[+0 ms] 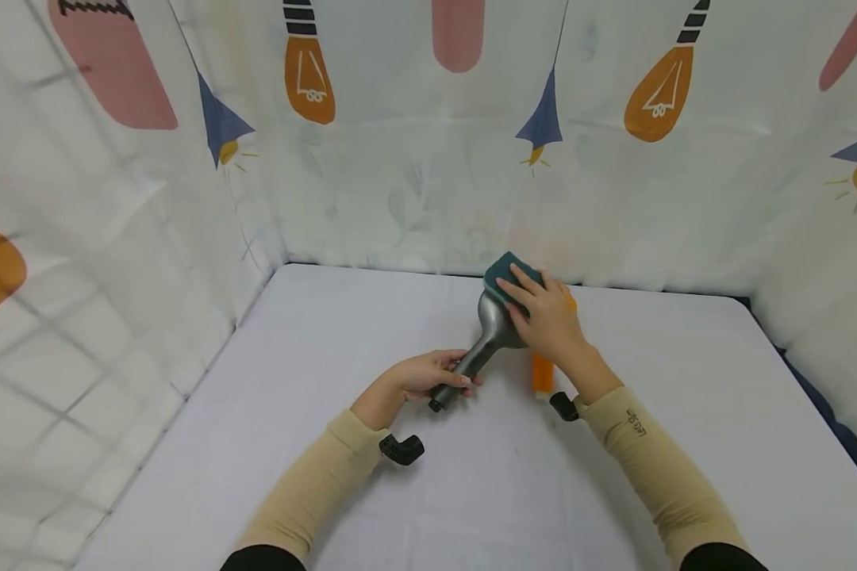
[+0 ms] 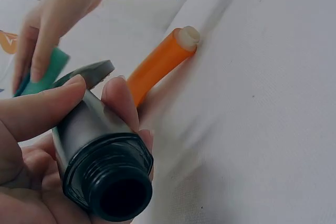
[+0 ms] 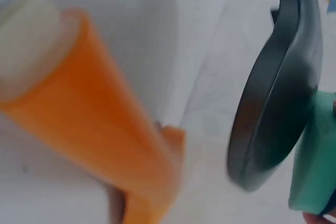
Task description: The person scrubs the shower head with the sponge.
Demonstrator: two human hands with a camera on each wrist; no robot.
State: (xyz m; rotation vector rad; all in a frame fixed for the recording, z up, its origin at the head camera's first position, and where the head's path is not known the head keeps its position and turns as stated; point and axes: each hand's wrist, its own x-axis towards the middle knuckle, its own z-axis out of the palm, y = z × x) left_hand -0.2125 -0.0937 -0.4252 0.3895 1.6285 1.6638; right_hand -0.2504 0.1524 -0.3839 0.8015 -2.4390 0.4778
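A dark grey shower head is held above the table by my left hand, thumb and fingers wrapped round its handle. In the left wrist view the handle's black threaded end points toward the camera. My right hand grips a green sponge against the back of the shower head, fingers spread over it. The right wrist view shows the sponge touching the rounded grey back. Beneath my right hand lies an orange tube-like object with a whitish end, partly hidden by that hand.
A white table spreads under both arms. White curtains printed with lamps and bulbs hang behind it and at both sides. Black camera mounts stick out from the wrists.
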